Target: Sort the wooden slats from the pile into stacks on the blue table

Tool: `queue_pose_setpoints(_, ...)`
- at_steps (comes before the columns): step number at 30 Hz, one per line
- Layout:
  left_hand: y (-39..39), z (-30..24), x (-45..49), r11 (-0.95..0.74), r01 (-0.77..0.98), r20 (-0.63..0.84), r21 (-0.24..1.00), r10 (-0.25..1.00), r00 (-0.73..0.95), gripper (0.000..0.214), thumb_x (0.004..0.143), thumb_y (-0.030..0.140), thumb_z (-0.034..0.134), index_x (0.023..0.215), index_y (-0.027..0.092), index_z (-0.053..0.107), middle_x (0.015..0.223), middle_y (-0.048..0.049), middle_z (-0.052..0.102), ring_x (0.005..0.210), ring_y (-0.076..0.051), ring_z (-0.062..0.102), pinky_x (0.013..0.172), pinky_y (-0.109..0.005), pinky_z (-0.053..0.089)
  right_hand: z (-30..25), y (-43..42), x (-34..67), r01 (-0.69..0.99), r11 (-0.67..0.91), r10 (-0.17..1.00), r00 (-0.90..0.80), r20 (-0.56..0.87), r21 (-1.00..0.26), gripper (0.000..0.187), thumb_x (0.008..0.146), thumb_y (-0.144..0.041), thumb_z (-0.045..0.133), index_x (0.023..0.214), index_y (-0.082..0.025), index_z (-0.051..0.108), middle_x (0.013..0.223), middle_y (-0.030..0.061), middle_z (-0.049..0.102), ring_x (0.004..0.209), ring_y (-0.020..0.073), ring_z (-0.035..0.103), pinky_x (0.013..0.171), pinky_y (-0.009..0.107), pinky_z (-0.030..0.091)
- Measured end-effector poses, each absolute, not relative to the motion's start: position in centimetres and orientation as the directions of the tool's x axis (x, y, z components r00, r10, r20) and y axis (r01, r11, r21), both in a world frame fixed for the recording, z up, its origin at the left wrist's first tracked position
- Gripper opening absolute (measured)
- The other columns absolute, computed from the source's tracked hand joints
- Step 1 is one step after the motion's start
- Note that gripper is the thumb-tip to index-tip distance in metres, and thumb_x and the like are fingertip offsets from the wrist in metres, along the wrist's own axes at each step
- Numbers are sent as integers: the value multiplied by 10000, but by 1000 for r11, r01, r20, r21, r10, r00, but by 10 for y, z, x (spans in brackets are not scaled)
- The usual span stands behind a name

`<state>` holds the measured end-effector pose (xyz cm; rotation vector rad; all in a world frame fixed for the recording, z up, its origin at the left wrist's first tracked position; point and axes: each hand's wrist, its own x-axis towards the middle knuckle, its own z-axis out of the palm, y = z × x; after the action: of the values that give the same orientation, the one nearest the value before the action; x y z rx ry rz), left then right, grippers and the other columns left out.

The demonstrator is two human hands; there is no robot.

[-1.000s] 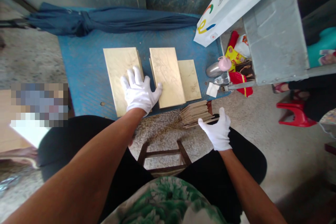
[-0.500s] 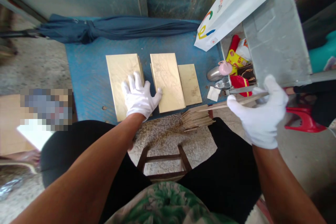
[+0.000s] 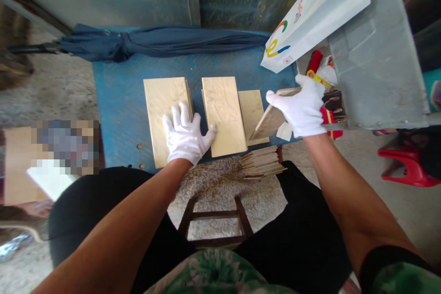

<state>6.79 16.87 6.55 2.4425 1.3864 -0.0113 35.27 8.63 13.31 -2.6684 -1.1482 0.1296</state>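
Observation:
Both my hands wear white gloves. My left hand (image 3: pixel 185 135) lies flat, fingers spread, across the gap between two stacks of pale gold sheets: the left stack (image 3: pixel 164 115) and the middle stack (image 3: pixel 223 113), both on a blue platform (image 3: pixel 117 110). My right hand (image 3: pixel 303 105) grips one thin sheet (image 3: pixel 268 122), tilted, its lower edge over a smaller gold sheet (image 3: pixel 250 109) at the right. A pile of thin wooden boards (image 3: pixel 261 163) sits below the platform's near edge.
A folded dark blue umbrella (image 3: pixel 148 41) lies along the platform's far side. A white paper bag (image 3: pixel 310 14) leans on a grey metal box (image 3: pixel 375 55), with small packets and bottles (image 3: pixel 327 82) beneath. A wooden stool frame (image 3: pixel 215 220) stands between my legs; a red plastic stool (image 3: pixel 409 161) at right.
My right hand picked one sheet from the board pile, lifted it to the right, then carried it left over the small gold sheet. My left hand stayed on the stacks.

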Motion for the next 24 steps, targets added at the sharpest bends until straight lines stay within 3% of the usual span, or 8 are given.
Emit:
queue_pose_setpoints(3, 169, 66, 68, -478, 836, -160, 270, 834, 528, 699, 969, 621, 373, 1383, 129, 648, 1719, -190, 240, 1584, -454, 174, 1257, -659, 149, 124, 104, 350, 612, -754, 630, 776, 0, -239, 900, 691, -686, 786, 1346, -115, 550, 1280, 190, 549, 1233, 374, 532, 1100, 589, 446)
queue_pose_setpoints(8, 169, 66, 69, -475, 844, -166, 249, 838, 520, 679, 964, 615, 396, 1379, 143, 652, 1720, -187, 242, 1588, -438, 175, 1258, -649, 145, 108, 128, 352, 623, -755, 650, 753, -103, -205, 861, 625, -665, 819, 1227, -82, 620, 1160, 158, 575, 1215, 408, 543, 1045, 659, 438)
queue_pose_setpoints(12, 169, 68, 70, -469, 853, -177, 229, 841, 511, 663, 962, 620, 401, 1392, 181, 651, 1713, -157, 281, 1592, -420, 184, 1259, -647, 161, 95, 146, 350, 627, -757, 652, 740, -161, -183, 803, 592, -618, 860, 1168, -105, 635, 1160, 158, 586, 1184, 386, 558, 1017, 601, 482)
queue_pose_setpoints(17, 170, 67, 68, -483, 848, -176, 218, 835, 521, 711, 965, 623, 391, 1379, 108, 652, 1700, -226, 270, 1564, -465, 238, 1249, -662, 194, 73, 172, 350, 616, -774, 632, 738, -235, -147, 869, 598, -630, 861, 1206, -58, 619, 1178, 201, 597, 1175, 375, 584, 1002, 521, 514)
queue_pose_setpoints(24, 171, 63, 65, -499, 847, -158, 181, 836, 526, 692, 967, 624, 401, 1378, 128, 655, 1694, -223, 291, 1562, -463, 253, 1245, -665, 226, 35, 193, 358, 552, -825, 559, 762, -327, -121, 888, 607, -647, 864, 1240, -70, 629, 1225, 245, 603, 1246, 376, 585, 1000, 448, 534)
